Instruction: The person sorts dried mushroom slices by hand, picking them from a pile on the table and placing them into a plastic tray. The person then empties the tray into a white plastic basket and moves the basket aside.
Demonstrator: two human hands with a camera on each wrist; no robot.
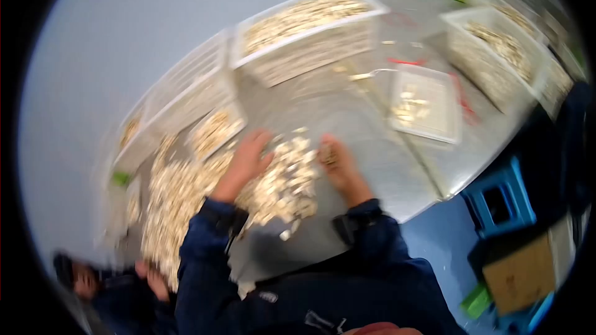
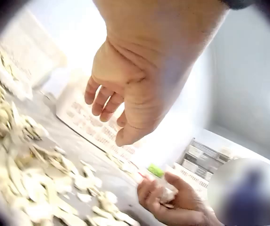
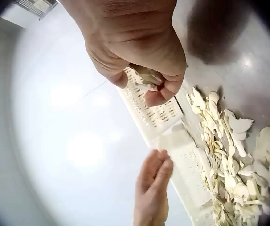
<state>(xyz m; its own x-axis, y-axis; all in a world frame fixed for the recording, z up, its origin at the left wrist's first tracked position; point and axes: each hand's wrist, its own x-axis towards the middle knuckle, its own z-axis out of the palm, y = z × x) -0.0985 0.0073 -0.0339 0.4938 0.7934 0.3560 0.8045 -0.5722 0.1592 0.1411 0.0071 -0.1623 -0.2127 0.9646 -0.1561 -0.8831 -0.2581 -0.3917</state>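
Observation:
Many pale, flat slices [image 1: 285,180], perhaps dried root or mushroom, lie spread across a metal table [image 1: 273,254]. Over the left part of this spread is my left hand [image 1: 250,158], its fingers loosely bent and nothing between them in the left wrist view. My right hand [image 1: 338,161] is just right of the slices. In the right wrist view its fingers curl round a few darker, brownish slices [image 3: 147,75], partly hidden by the palm and thumb.
White baskets of slices [image 1: 310,37] line the wall side, with a small tray of slices [image 1: 214,133] before them. A white lid [image 1: 434,87] bearing a few pieces lies right. Another person's hand [image 1: 155,279] is at lower left. A blue stool [image 1: 503,201] stands beside the table.

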